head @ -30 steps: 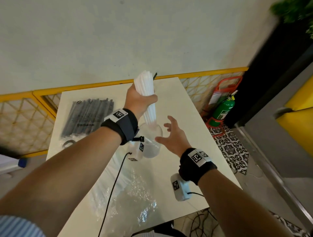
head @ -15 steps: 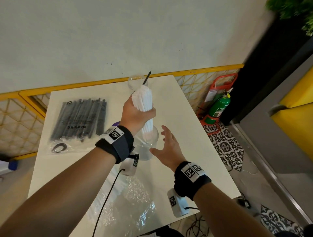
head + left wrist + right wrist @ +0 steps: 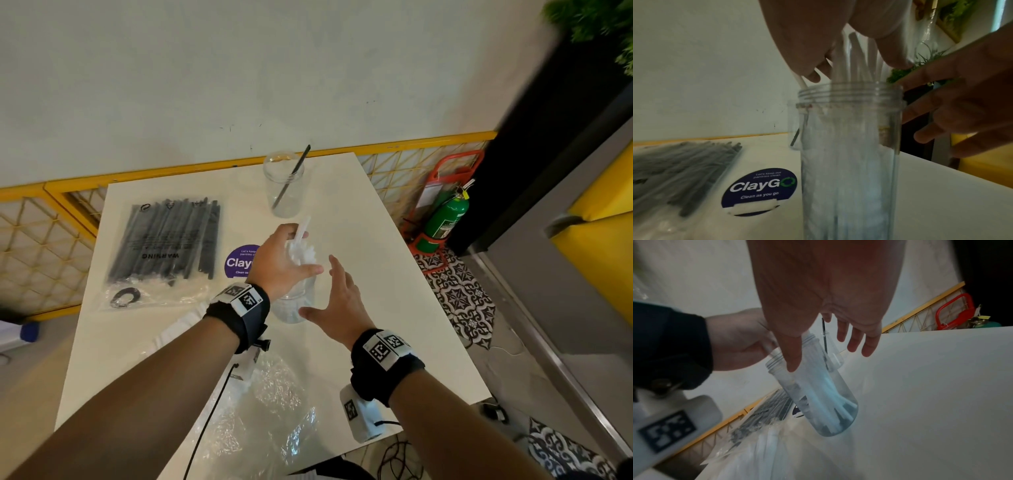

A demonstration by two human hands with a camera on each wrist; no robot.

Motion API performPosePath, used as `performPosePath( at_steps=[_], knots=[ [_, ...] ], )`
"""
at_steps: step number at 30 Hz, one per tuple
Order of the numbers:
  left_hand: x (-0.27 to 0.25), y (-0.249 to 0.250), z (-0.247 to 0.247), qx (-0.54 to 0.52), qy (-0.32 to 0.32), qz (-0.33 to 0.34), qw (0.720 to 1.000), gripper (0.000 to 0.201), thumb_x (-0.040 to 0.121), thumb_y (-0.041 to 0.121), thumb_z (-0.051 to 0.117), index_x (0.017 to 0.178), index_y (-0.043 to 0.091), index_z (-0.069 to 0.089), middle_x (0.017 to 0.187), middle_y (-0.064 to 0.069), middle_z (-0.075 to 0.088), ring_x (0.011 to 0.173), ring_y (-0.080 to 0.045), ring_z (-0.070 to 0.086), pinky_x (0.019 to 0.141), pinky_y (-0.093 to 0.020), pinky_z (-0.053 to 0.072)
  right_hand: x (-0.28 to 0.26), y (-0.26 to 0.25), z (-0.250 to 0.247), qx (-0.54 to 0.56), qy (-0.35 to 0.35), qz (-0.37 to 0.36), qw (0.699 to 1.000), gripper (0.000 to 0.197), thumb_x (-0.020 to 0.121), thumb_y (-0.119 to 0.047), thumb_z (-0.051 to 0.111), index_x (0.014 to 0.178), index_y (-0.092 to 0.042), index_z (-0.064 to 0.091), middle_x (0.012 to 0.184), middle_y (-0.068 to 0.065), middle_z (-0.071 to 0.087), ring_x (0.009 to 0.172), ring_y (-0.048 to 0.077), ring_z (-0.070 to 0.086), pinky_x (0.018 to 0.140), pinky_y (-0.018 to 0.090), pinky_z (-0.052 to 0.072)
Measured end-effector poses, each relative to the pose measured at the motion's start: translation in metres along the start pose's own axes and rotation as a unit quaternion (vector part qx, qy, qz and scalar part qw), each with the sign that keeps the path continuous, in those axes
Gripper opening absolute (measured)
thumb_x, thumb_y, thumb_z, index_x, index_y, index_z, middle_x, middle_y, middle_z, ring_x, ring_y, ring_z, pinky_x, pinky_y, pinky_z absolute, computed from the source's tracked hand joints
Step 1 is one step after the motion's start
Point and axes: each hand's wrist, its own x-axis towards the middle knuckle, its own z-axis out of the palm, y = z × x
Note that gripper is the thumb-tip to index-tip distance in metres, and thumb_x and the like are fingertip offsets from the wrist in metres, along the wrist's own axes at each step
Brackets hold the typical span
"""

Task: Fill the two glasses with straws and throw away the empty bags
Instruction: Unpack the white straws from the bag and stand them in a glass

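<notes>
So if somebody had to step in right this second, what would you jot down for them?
Left hand: fingers curled on the white straws, lowering them into the near glass.
Right hand: open beside that glass, holding nothing.
Far glass: one black straw only.
Bag of black straws: still full, on the table's left.
Empty clear bag: lies at the near edge.
Left: release the white straws, fill the far glass, bin both bags.

near clear glass [image 3: 295,301] packed with white straws [image 3: 301,250], far glass [image 3: 283,185] holding one black straw [image 3: 292,181]
</notes>
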Motion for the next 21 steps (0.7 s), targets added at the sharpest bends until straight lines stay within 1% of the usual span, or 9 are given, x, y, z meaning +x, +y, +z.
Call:
performPosePath(
  at_steps=[3, 5, 8, 12, 14, 15, 16, 18, 21],
  knots=[
    [-0.003, -0.005, -0.010, -0.016, -0.002, 0.024, 1.000, 0.080, 0.064, 0.033, 0.091, 0.131, 0.028, 0.047, 0.128, 0.018, 0.059, 0.121, 0.000, 0.050, 0.100, -0.019, 0.037, 0.002, -0.005, 0.002, 0.005, 0.025, -0.026, 0.999, 0.116, 0.073, -0.034, 0.082, 0.155, -0.030, 0.000, 0.158, 0.005, 0.023, 0.142, 0.029, 0.028, 0.114, 0.045, 0.033],
    [-0.006, -0.003, -0.014, -0.016, -0.002, 0.044, 0.999, 0.077, 0.066, 0.034, 0.090, 0.131, 0.028, 0.049, 0.130, 0.018, 0.059, 0.122, 0.002, 0.050, 0.101, -0.016, 0.035, 0.005, -0.012, 0.003, 0.011, 0.053, -0.059, 0.997, 0.120, 0.070, -0.035, 0.084, 0.155, -0.029, 0.000, 0.158, 0.005, 0.023, 0.143, 0.027, 0.027, 0.115, 0.045, 0.032],
    [-0.011, 0.005, -0.021, -0.002, 0.010, 0.071, 0.997, 0.052, 0.081, 0.034, 0.079, 0.128, 0.028, 0.057, 0.130, 0.018, 0.059, 0.121, 0.005, 0.048, 0.098, -0.013, 0.035, 0.008, -0.025, 0.000, -0.009, 0.087, -0.125, 0.988, 0.122, 0.069, -0.038, 0.085, 0.156, -0.021, 0.000, 0.160, 0.007, 0.018, 0.147, 0.025, 0.021, 0.118, 0.044, 0.028],
    [-0.017, 0.012, -0.047, -0.055, 0.088, 0.113, 0.988, 0.025, 0.096, 0.015, 0.057, 0.120, 0.019, 0.061, 0.124, 0.012, 0.065, 0.119, 0.001, 0.054, 0.105, -0.017, 0.039, 0.013, -0.047, -0.007, -0.058, 0.139, -0.210, 0.966, 0.110, 0.076, -0.045, 0.077, 0.156, -0.012, 0.008, 0.162, 0.012, 0.015, 0.149, 0.026, 0.016, 0.119, 0.037, 0.021],
    [-0.020, 0.011, -0.065, -0.047, 0.109, 0.111, 0.987, 0.022, 0.096, 0.007, 0.052, 0.114, 0.014, 0.062, 0.115, 0.009, 0.069, 0.110, -0.001, 0.060, 0.096, -0.012, 0.043, 0.020, -0.054, -0.004, -0.124, 0.121, -0.241, 0.955, 0.099, 0.083, -0.052, 0.066, 0.155, -0.011, 0.013, 0.162, 0.013, 0.016, 0.149, 0.027, 0.015, 0.121, 0.039, 0.017],
    [-0.022, 0.007, -0.073, -0.023, 0.111, 0.103, 0.988, 0.021, 0.095, 0.005, 0.052, 0.111, 0.013, 0.062, 0.109, 0.008, 0.070, 0.104, -0.003, 0.062, 0.089, -0.010, 0.044, 0.024, -0.054, -0.001, -0.174, 0.089, -0.247, 0.949, 0.093, 0.086, -0.057, 0.059, 0.155, -0.011, 0.016, 0.163, 0.012, 0.016, 0.150, 0.028, 0.015, 0.122, 0.045, 0.017],
    [-0.023, 0.003, -0.081, 0.009, 0.106, 0.089, 0.990, 0.019, 0.094, 0.005, 0.053, 0.108, 0.014, 0.061, 0.103, 0.008, 0.069, 0.098, -0.006, 0.063, 0.084, -0.011, 0.046, 0.026, -0.054, 0.003, -0.229, 0.048, -0.241, 0.942, 0.089, 0.089, -0.061, 0.052, 0.155, -0.012, 0.019, 0.163, 0.010, 0.016, 0.150, 0.029, 0.013, 0.121, 0.050, 0.017],
    [-0.028, -0.008, -0.097, 0.087, 0.066, 0.033, 0.993, 0.014, 0.090, 0.010, 0.058, 0.102, 0.017, 0.060, 0.090, 0.011, 0.065, 0.088, -0.014, 0.063, 0.078, -0.021, 0.050, 0.028, -0.053, 0.012, -0.290, 0.004, -0.228, 0.930, 0.085, 0.091, -0.063, 0.047, 0.154, -0.013, 0.022, 0.164, 0.009, 0.013, 0.150, 0.030, 0.011, 0.119, 0.056, 0.016],
    [-0.044, -0.018, -0.111, 0.237, -0.063, -0.030, 0.969, 0.016, 0.086, 0.032, 0.063, 0.095, 0.022, 0.055, 0.085, 0.007, 0.064, 0.082, -0.019, 0.063, 0.072, -0.033, 0.053, 0.022, -0.060, 0.018, -0.263, 0.061, -0.284, 0.920, 0.074, 0.092, -0.050, 0.055, 0.150, -0.009, 0.033, 0.159, 0.013, 0.027, 0.148, 0.034, 0.020, 0.119, 0.057, 0.018]
  ],
)
